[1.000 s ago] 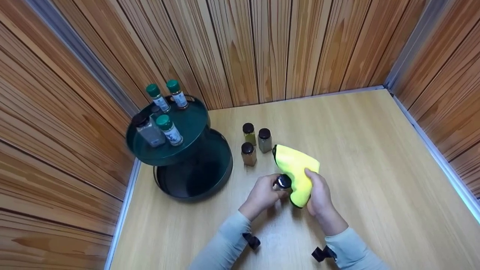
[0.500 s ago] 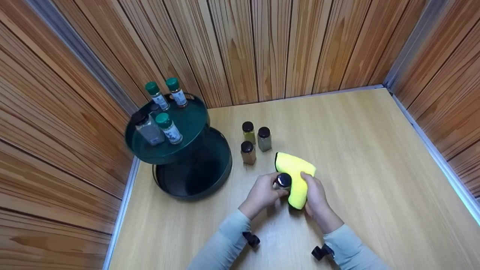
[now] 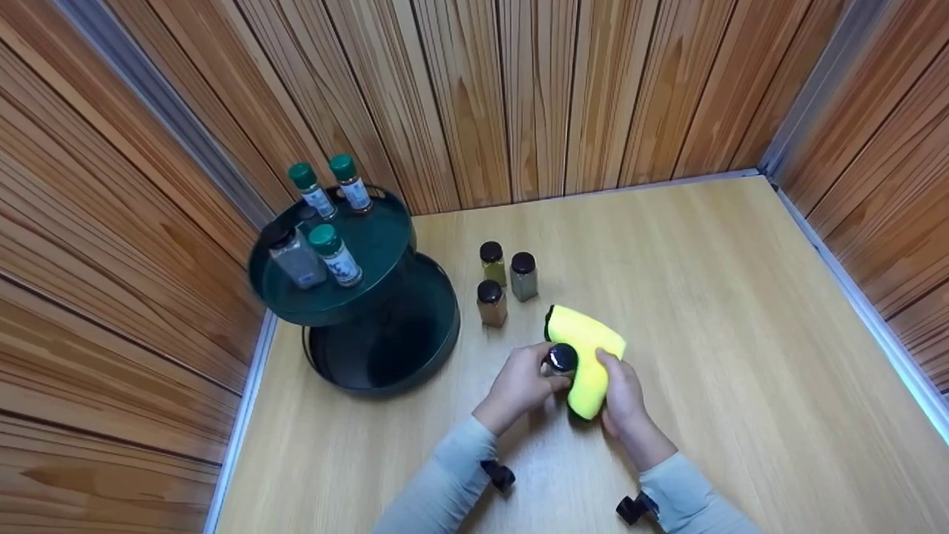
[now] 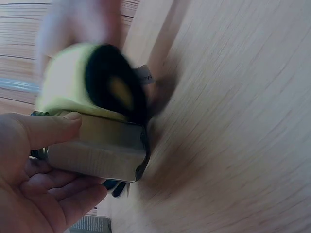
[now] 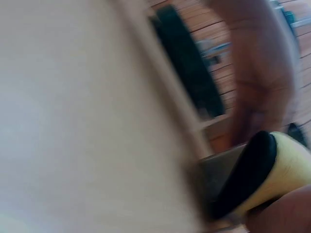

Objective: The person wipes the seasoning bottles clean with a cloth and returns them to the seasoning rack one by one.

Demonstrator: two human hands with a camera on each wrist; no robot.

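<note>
A pale wood-grain tabletop (image 3: 741, 334) spreads wide to the right of the hands, as far as the silvery metal strip (image 3: 852, 289) along the right-hand wall, and its back edge meets a brown plank-patterned wall (image 3: 608, 89). Room is tighter on the left: a dark green two-tier round tray stand (image 3: 448, 322) stands near the left hand (image 3: 523, 382). Ahead, between stand and hands, three small dark-capped glass jars stand close together: one olive (image 3: 493, 271), one grey-green (image 3: 525, 283), one brown (image 3: 493, 310).

The squared clear-glass jar with a glossy black cap (image 3: 562, 357) is held cap up in front of the person, the left thumb on one face and fingers curled round the other side. Its sides look brownish in the left wrist view; whether its base touches the wood cannot be told. The right hand (image 3: 626, 397) grips a bright yellow fabric cloth with black edging (image 3: 593, 356), thumb on top, most fingers hidden behind. The cloth, folded and bent, presses against the jar's right side
</note>
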